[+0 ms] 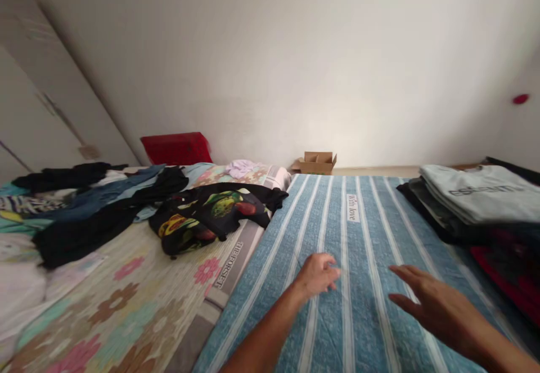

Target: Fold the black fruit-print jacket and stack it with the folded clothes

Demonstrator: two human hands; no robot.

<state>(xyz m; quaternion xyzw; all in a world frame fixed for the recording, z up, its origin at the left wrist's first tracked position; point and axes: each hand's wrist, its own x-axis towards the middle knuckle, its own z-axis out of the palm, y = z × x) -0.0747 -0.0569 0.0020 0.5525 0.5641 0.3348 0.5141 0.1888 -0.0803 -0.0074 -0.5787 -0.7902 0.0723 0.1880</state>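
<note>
My left hand (317, 275) hovers over a blue mattress (314, 207) with white stripes, its fingers loosely curled and apart, with nothing in them. To its right, my right hand (426, 300) is above the same striped cover, thumb and fingers spread, holding nothing. Left of my hands lies a crumpled black garment with a colourful print (219, 207), across the edge of a flower-patterned mattress (139, 288). Off to the right of my right hand is a stack of folded clothes, topped by a pale grey shirt (481, 184) with dark lettering.
A heap of loose clothes, including blue jeans (99, 196) and black garments (90, 232), covers the left side. Against the wall stand a red case (177, 149) and an open cardboard box (318, 163). Dark and red fabric (506, 272) lies at the right edge.
</note>
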